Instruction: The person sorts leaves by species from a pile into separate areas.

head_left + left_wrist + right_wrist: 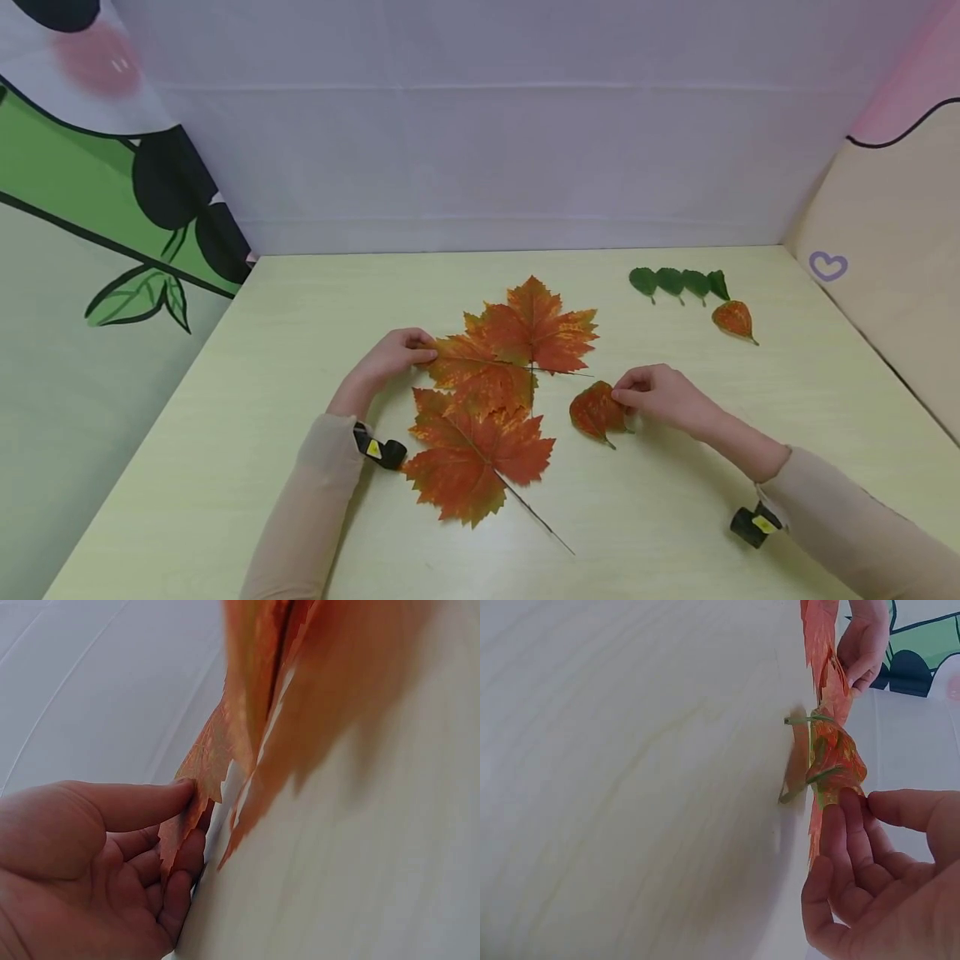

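Observation:
In the head view, my left hand pinches the left edge of an orange maple leaf between thumb and fingers. The left wrist view shows the thumb flat on that leaf's tip. A second maple leaf overlaps it behind, and a third maple leaf lies in front with its stem toward me. To the right, my right hand pinches the edge of small rounded orange-red leaves. Two green stems hang from these in the right wrist view, close over the table.
At the back right of the pale table, several small green leaves lie in an overlapping row. Another small orange leaf rests just in front of them. A plain cloth wall closes off the back, with printed panels on both sides.

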### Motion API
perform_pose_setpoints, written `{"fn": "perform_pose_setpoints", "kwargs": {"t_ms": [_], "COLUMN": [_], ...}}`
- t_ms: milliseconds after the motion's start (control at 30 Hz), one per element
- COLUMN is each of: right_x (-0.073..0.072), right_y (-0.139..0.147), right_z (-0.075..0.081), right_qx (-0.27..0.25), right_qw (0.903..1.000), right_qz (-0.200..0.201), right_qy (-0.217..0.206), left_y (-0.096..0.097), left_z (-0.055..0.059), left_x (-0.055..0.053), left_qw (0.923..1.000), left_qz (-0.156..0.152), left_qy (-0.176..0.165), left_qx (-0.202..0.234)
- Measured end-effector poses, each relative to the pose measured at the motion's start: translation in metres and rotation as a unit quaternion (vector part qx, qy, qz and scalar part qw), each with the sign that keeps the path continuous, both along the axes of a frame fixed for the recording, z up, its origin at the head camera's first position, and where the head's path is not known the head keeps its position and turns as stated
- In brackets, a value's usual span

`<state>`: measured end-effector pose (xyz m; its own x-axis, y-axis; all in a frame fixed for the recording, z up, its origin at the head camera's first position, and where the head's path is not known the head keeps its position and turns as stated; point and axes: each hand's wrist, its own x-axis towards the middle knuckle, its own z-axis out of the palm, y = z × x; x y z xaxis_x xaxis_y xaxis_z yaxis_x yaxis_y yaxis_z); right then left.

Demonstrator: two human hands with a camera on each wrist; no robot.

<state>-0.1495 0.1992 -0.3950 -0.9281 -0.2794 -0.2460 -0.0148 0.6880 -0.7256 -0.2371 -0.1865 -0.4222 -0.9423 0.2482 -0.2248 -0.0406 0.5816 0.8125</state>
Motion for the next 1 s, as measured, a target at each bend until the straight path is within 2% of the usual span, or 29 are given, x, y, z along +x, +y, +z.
{"fn": "perform_pose_setpoints", "kwargs": {"t_ms": [233,367,733,1000], "right_x": [-0.007,-0.014,-0.043,-0.059], "right_y": [0.020,0.033,0.074,0.099], "right_z": [0.009,0.013,0.010,0.006], "right_qx": [-0.009,-0.004,0.017,0.021], "right_qw": [0.9997,0.9989,0.9961,0.9912], "right_qz": [-0.008,-0.026,-0.069,-0.118], "right_qy": [0.022,0.038,0.052,0.057], "left_y": [-0.001,0.000,0.001,0.001], "left_z": [0.002,0.002,0.006,0.010], "left_x": [0.001,0.002,0.005,0.008], "left_qw": [1.0000,1.0000,1.0000,1.0000], "left_qz": [0.002,0.005,0.003,-0.003], "left_qy": [0.000,-0.002,-0.001,-0.001], "left_qx": [0.002,0.002,-0.003,-0.002]}}
